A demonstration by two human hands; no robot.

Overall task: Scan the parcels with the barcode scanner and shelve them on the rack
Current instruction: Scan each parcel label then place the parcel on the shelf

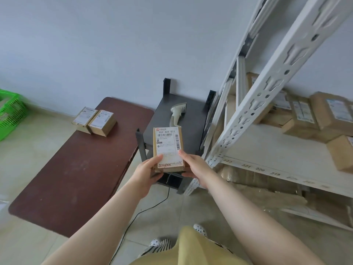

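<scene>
The grip is two-handed: the left hand (pixel 150 172) and right hand (pixel 193 167) pinch the near end of the parcel (pixel 168 148), label up, above the dark stand (pixel 183 119). The barcode scanner (pixel 176 112) lies idle there. I think one hand should hold the parcel level, fingers off the barcode, while the other takes the scanner.

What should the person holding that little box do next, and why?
Probably free the right hand and reach for the barcode scanner lying unheld on the dark stand: both hands grip the parcel, label up. Left hand could hold it.

brown table (pixel 76 173), dark stand (pixel 191 119), green crate (pixel 11 113)
</scene>
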